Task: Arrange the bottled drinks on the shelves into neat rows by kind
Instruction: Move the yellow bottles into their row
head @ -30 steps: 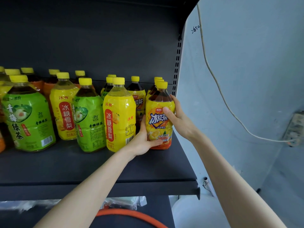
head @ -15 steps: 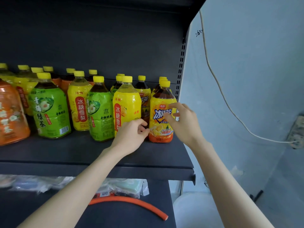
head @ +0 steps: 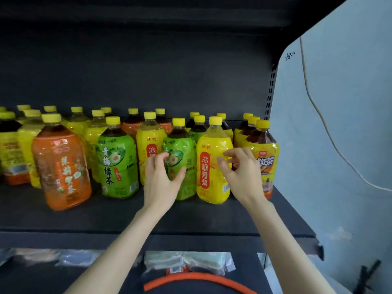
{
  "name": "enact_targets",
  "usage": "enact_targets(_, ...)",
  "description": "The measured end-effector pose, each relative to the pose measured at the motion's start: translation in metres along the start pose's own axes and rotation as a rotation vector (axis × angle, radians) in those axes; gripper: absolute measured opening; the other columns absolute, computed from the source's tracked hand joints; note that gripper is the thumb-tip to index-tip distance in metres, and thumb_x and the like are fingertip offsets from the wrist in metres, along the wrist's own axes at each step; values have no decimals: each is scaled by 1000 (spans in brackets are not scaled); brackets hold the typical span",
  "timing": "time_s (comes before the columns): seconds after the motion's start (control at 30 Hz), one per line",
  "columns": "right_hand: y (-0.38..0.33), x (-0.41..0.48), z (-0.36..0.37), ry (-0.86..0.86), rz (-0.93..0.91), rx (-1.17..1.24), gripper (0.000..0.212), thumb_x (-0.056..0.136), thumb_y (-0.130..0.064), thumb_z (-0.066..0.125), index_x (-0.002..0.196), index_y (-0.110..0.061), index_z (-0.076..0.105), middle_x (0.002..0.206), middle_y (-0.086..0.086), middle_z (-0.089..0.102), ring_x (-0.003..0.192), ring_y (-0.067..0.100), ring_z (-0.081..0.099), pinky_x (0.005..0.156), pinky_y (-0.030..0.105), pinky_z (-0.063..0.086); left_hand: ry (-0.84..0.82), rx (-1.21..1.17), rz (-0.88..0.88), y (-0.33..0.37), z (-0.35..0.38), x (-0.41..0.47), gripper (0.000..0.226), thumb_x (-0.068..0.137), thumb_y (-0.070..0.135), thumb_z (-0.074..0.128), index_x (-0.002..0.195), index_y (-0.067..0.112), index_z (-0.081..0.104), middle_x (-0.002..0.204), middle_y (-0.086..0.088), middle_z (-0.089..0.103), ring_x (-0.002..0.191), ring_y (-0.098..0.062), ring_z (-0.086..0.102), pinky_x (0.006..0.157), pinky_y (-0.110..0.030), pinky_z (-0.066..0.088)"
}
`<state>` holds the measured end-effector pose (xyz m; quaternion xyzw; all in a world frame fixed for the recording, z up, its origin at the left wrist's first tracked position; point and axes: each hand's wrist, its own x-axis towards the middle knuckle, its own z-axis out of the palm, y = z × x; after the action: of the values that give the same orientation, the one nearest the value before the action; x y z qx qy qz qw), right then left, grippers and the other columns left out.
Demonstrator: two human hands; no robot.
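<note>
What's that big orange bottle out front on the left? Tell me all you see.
The orange bottle is clear plastic with a yellow cap, dark tea at its shoulder and an orange wrap printed with pale characters and flowers. It stands on the dark shelf, forward of the other rows, left of a green bottle. The left hand and right hand are clear of it.
</note>
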<state>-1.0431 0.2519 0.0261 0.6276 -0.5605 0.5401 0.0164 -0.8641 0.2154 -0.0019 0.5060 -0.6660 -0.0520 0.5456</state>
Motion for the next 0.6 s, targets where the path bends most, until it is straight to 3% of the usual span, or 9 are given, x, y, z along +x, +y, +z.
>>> enact_targets(0.13,4,0,21,93,111,49,59,81,-44,71,125,-13,46,119,-1,46,109,20,53,90,43,50,-51,-78,-16,-21,9,20,84,73,42,76,136,7,33,133,-13,37,123,-25,40,94,-25,33)
enact_targets(0.3,9,1,43,31,293,281,109,65,-70,69,148,-25,16,147,1,38,132,19,44,104,47,45,-139,-240,-86,-32,17,31,103,70,51,75,147,14,17,149,-6,30,136,-22,31,106,-32,31)
enact_targets(0.37,8,3,50,12,342,375,112,65,-63,69,151,-26,7,148,0,38,130,19,45,104,46,45,-174,-298,-117,-35,17,31,105,70,51,76,148,17,15,151,-2,30,138,-19,31,106,-30,29)
enact_targets(0.47,10,4,62,44,319,409,98,68,-54,68,146,-25,18,139,3,47,122,20,54,97,42,51,-147,-312,-112,-41,17,32,105,67,49,79,147,17,19,146,-1,34,134,-17,34,99,-23,30)
enact_targets(0.6,13,4,65,46,298,429,91,69,-50,66,144,-22,22,134,3,50,117,20,56,83,25,54,-84,-188,-142,-44,11,29,115,60,63,74,147,14,17,138,-11,36,128,-27,38,101,-38,39)
